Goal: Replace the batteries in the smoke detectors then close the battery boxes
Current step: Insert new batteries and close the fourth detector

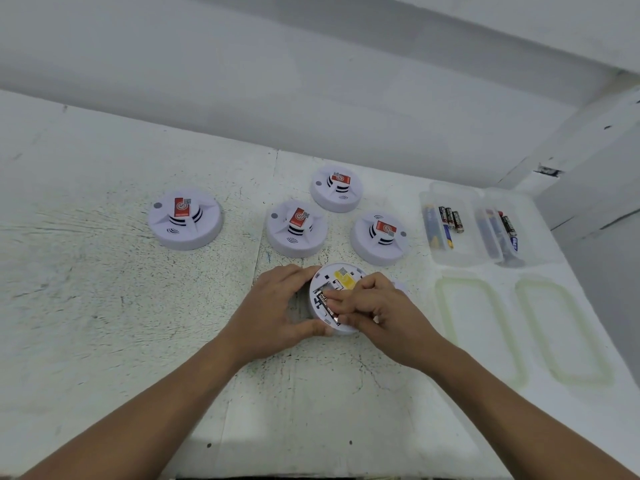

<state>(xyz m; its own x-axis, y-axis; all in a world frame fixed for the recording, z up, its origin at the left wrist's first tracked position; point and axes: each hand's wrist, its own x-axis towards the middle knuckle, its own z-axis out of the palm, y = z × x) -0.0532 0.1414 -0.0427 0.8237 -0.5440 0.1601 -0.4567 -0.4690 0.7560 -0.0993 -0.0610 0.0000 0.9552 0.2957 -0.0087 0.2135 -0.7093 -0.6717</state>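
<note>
Both hands work one upturned smoke detector [341,282]; left hand [277,306] grips its rim; right hand [377,310] pinches a battery [325,299].

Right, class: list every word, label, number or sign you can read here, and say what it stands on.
None can be quoted.
Red stickers on four smoke detectors: print and codes too blurred.
Yellow label on the held detector: too small.
Batteries in the clear boxes: brand lettering blurred.
</note>
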